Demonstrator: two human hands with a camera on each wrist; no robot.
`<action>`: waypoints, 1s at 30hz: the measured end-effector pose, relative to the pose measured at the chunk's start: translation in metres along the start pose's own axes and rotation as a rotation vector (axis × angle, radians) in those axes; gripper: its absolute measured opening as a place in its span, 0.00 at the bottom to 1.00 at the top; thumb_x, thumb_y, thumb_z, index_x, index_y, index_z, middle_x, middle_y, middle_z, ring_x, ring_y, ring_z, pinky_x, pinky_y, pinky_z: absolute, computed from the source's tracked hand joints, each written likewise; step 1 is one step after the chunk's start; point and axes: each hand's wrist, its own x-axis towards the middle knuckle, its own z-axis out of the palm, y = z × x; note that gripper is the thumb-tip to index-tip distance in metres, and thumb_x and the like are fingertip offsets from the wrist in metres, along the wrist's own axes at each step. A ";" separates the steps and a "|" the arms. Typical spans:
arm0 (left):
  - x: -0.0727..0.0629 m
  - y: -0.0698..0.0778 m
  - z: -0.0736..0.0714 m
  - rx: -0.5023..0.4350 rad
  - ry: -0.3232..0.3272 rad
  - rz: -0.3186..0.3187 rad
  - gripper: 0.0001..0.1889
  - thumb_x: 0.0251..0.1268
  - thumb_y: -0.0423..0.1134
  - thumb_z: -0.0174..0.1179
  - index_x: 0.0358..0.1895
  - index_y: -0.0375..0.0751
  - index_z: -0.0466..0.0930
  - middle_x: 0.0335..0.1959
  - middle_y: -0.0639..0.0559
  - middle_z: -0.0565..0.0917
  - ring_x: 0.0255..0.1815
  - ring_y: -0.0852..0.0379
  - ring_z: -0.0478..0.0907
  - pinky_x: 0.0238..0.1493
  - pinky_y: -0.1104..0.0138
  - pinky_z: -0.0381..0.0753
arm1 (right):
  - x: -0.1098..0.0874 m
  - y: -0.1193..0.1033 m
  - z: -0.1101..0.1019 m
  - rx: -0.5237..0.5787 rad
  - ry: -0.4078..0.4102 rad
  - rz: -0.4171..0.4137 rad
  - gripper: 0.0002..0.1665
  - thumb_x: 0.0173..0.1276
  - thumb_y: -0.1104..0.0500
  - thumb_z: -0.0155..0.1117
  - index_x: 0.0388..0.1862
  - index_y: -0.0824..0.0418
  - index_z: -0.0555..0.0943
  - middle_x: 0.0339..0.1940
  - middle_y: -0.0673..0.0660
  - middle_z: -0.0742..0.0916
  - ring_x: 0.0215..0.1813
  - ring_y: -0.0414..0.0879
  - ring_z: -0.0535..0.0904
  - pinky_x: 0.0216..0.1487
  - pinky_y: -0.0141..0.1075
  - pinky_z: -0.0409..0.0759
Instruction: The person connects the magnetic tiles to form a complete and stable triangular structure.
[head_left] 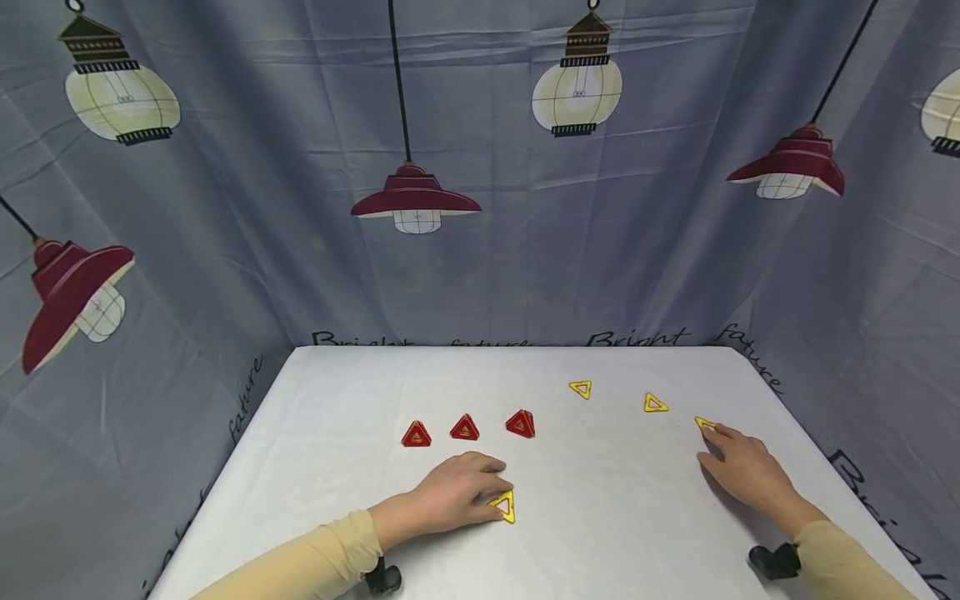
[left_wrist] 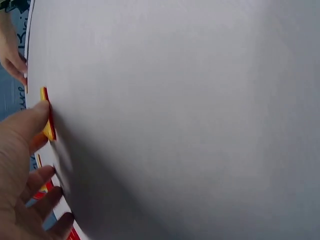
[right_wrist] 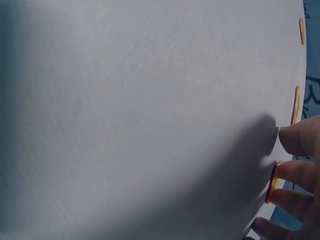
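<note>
My left hand (head_left: 457,493) pinches a hollow yellow triangle (head_left: 510,506) between thumb and finger, low over the near middle of the white table. In the left wrist view this triangle (left_wrist: 47,115) shows edge-on, yellow with a red side. Over at the right, my right hand (head_left: 744,473) has its fingertips on another yellow triangle (head_left: 703,422) lying flat. The right wrist view shows two fingers touching that triangle (right_wrist: 272,184), the thumb apart from it. Beyond the left hand stand three red pyramid-like pieces (head_left: 416,435) in a row.
Two more yellow triangles, one farther back (head_left: 581,388) and one nearer the right hand (head_left: 656,403), lie flat on the white table (head_left: 600,517). A grey curtain (head_left: 495,275) with printed lamps hangs behind and along both sides.
</note>
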 end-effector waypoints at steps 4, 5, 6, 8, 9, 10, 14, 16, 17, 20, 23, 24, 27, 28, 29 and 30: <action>0.002 0.005 -0.002 0.001 -0.015 -0.061 0.19 0.70 0.56 0.65 0.60 0.59 0.86 0.66 0.54 0.79 0.68 0.55 0.73 0.65 0.57 0.75 | -0.002 -0.010 0.001 0.005 0.011 -0.032 0.38 0.73 0.51 0.63 0.70 0.76 0.70 0.70 0.80 0.68 0.67 0.82 0.61 0.62 0.75 0.61; 0.002 0.005 -0.003 0.009 -0.018 -0.071 0.19 0.70 0.56 0.65 0.60 0.60 0.86 0.66 0.55 0.79 0.68 0.55 0.73 0.65 0.57 0.75 | -0.003 -0.013 0.002 0.003 0.016 -0.047 0.37 0.73 0.51 0.63 0.70 0.75 0.70 0.70 0.80 0.68 0.67 0.82 0.61 0.62 0.75 0.62; 0.002 0.006 -0.004 0.016 -0.023 -0.081 0.19 0.69 0.57 0.65 0.60 0.61 0.86 0.66 0.55 0.79 0.68 0.55 0.73 0.65 0.58 0.75 | -0.005 -0.018 0.002 0.002 0.019 -0.062 0.37 0.73 0.51 0.63 0.70 0.75 0.71 0.70 0.79 0.69 0.67 0.82 0.61 0.62 0.75 0.62; 0.003 0.007 -0.005 0.030 -0.025 -0.086 0.19 0.69 0.57 0.66 0.60 0.61 0.87 0.66 0.56 0.79 0.68 0.55 0.73 0.64 0.58 0.75 | -0.009 -0.027 0.004 0.001 0.028 -0.096 0.36 0.73 0.50 0.63 0.70 0.74 0.72 0.69 0.79 0.70 0.66 0.81 0.62 0.62 0.75 0.63; 0.003 0.007 -0.006 0.033 -0.026 -0.086 0.19 0.68 0.57 0.66 0.59 0.61 0.87 0.66 0.56 0.79 0.68 0.56 0.73 0.64 0.58 0.75 | -0.012 -0.033 0.005 -0.002 0.034 -0.114 0.35 0.73 0.50 0.63 0.70 0.73 0.73 0.69 0.78 0.71 0.67 0.80 0.63 0.62 0.74 0.63; 0.003 0.007 -0.006 0.035 -0.027 -0.085 0.19 0.69 0.57 0.66 0.60 0.61 0.87 0.66 0.56 0.79 0.68 0.56 0.73 0.64 0.59 0.75 | -0.014 -0.039 0.007 0.001 0.037 -0.133 0.35 0.73 0.51 0.63 0.70 0.73 0.74 0.69 0.78 0.71 0.67 0.80 0.63 0.62 0.74 0.63; 0.004 0.006 -0.005 0.045 -0.027 -0.074 0.19 0.69 0.57 0.65 0.60 0.61 0.86 0.66 0.56 0.79 0.68 0.57 0.73 0.64 0.60 0.75 | -0.025 -0.066 0.013 0.005 0.040 -0.201 0.33 0.72 0.50 0.64 0.69 0.69 0.76 0.68 0.74 0.74 0.69 0.76 0.64 0.65 0.72 0.62; 0.004 0.006 -0.003 0.049 -0.022 -0.067 0.19 0.69 0.58 0.65 0.60 0.61 0.86 0.66 0.55 0.79 0.68 0.57 0.73 0.64 0.60 0.75 | -0.031 -0.080 0.016 0.006 0.040 -0.237 0.31 0.72 0.51 0.65 0.68 0.66 0.78 0.67 0.71 0.76 0.69 0.73 0.65 0.66 0.71 0.63; 0.004 0.006 -0.003 0.049 -0.019 -0.065 0.19 0.69 0.58 0.65 0.60 0.61 0.86 0.66 0.55 0.79 0.68 0.57 0.73 0.64 0.60 0.75 | -0.034 -0.087 0.018 0.003 0.043 -0.257 0.29 0.72 0.52 0.65 0.68 0.64 0.79 0.67 0.70 0.77 0.69 0.72 0.66 0.66 0.70 0.64; 0.004 0.005 -0.002 0.045 -0.013 -0.062 0.19 0.69 0.58 0.65 0.60 0.61 0.86 0.66 0.55 0.79 0.68 0.56 0.73 0.64 0.59 0.76 | -0.042 -0.106 0.022 -0.002 0.053 -0.317 0.26 0.71 0.55 0.66 0.66 0.60 0.82 0.65 0.65 0.79 0.68 0.67 0.69 0.65 0.66 0.68; 0.003 0.005 -0.001 0.037 -0.011 -0.064 0.20 0.69 0.58 0.65 0.60 0.61 0.87 0.66 0.55 0.79 0.68 0.56 0.73 0.64 0.60 0.75 | -0.050 -0.123 0.027 -0.010 0.052 -0.370 0.26 0.70 0.57 0.68 0.66 0.56 0.82 0.64 0.60 0.80 0.67 0.62 0.71 0.64 0.62 0.72; 0.004 0.005 0.000 0.036 -0.011 -0.064 0.20 0.69 0.58 0.65 0.60 0.61 0.87 0.66 0.55 0.79 0.68 0.56 0.73 0.64 0.60 0.75 | -0.053 -0.128 0.029 -0.011 0.045 -0.383 0.26 0.70 0.56 0.68 0.67 0.55 0.82 0.63 0.59 0.80 0.66 0.60 0.71 0.64 0.60 0.73; 0.004 0.005 0.002 0.034 -0.007 -0.066 0.20 0.68 0.59 0.65 0.59 0.61 0.87 0.66 0.56 0.79 0.68 0.56 0.73 0.64 0.60 0.75 | -0.062 -0.143 0.033 -0.006 0.021 -0.419 0.27 0.69 0.54 0.69 0.68 0.51 0.82 0.63 0.55 0.80 0.65 0.55 0.72 0.64 0.56 0.74; 0.004 0.004 0.002 0.035 -0.006 -0.067 0.20 0.68 0.59 0.66 0.59 0.61 0.87 0.66 0.56 0.79 0.67 0.56 0.73 0.64 0.60 0.75 | -0.065 -0.148 0.034 -0.005 0.013 -0.425 0.27 0.70 0.53 0.69 0.68 0.50 0.82 0.63 0.54 0.79 0.65 0.53 0.72 0.65 0.54 0.74; 0.004 0.005 0.002 0.035 -0.006 -0.069 0.20 0.68 0.59 0.66 0.59 0.61 0.87 0.66 0.56 0.79 0.67 0.57 0.73 0.64 0.60 0.75 | -0.068 -0.153 0.035 -0.003 0.007 -0.438 0.28 0.69 0.52 0.70 0.68 0.49 0.82 0.63 0.53 0.79 0.64 0.52 0.72 0.64 0.53 0.74; 0.004 0.005 0.002 0.034 -0.009 -0.074 0.20 0.68 0.59 0.66 0.59 0.61 0.87 0.66 0.56 0.79 0.68 0.57 0.73 0.64 0.60 0.75 | -0.071 -0.157 0.036 -0.002 0.001 -0.451 0.28 0.69 0.52 0.70 0.68 0.49 0.81 0.63 0.52 0.79 0.64 0.51 0.72 0.64 0.52 0.74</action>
